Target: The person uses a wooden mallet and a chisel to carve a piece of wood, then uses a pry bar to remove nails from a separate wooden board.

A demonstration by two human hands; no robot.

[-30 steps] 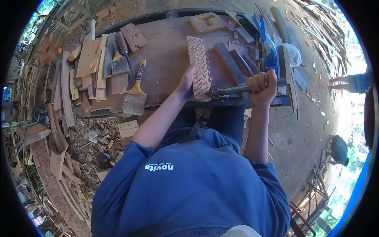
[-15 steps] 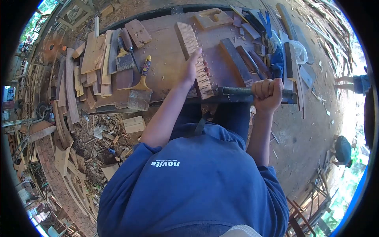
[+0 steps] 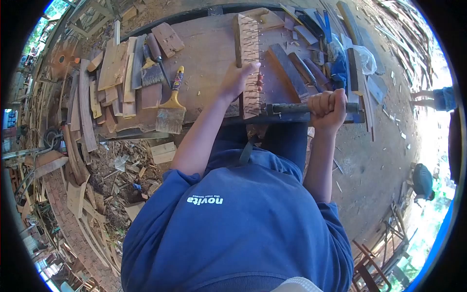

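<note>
My left hand (image 3: 243,80) is wrapped around a long wooden block (image 3: 250,41) studded with rows of nails that stick out toward the right. The block stands nearly in line with my view, its near end at the front edge of the workbench (image 3: 204,46). My right hand (image 3: 328,109) is closed in a fist around the dark handle of a hammer (image 3: 289,109). The hammer lies sideways, its far end right beside the near end of the nailed block. Part of the handle is hidden under my fingers.
A paintbrush (image 3: 171,109) and a second brush (image 3: 152,73) lie at the left among stacked wood offcuts (image 3: 114,65). Right of the block are a dark wooden bar (image 3: 287,70), a chisel-like tool (image 3: 304,70) and a plastic bag (image 3: 366,59). Another person's arm (image 3: 425,97) shows far right.
The nailed block has swung straighter and turned, its far end moving right and its nails facing more to the right. My right hand with the hammer has shifted slightly forward.
</note>
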